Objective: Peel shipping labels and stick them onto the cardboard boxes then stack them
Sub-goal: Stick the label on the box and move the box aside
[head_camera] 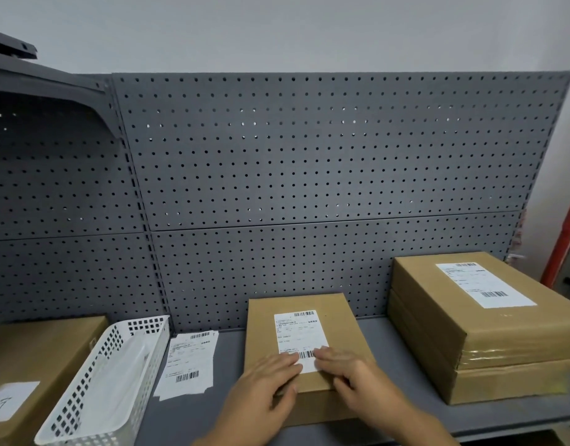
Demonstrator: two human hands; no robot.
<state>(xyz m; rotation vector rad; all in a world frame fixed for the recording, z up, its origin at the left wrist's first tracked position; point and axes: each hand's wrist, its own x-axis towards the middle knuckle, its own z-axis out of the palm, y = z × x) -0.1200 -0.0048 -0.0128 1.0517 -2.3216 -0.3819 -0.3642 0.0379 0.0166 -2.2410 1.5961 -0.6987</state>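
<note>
- Left hand and right hand press flat, fingers straight, on a label atop the middle box.
- At three o'clock: a two-box stack, top one labelled.
- At nine o'clock: spare labels; stacking this box likely remains.

White basket, grey pegboard behind

Brown boxes, white labels (black barcodes), grey dotted pegboard.

Grey perforated back panel above a grey shelf, pale wall behind.
</note>
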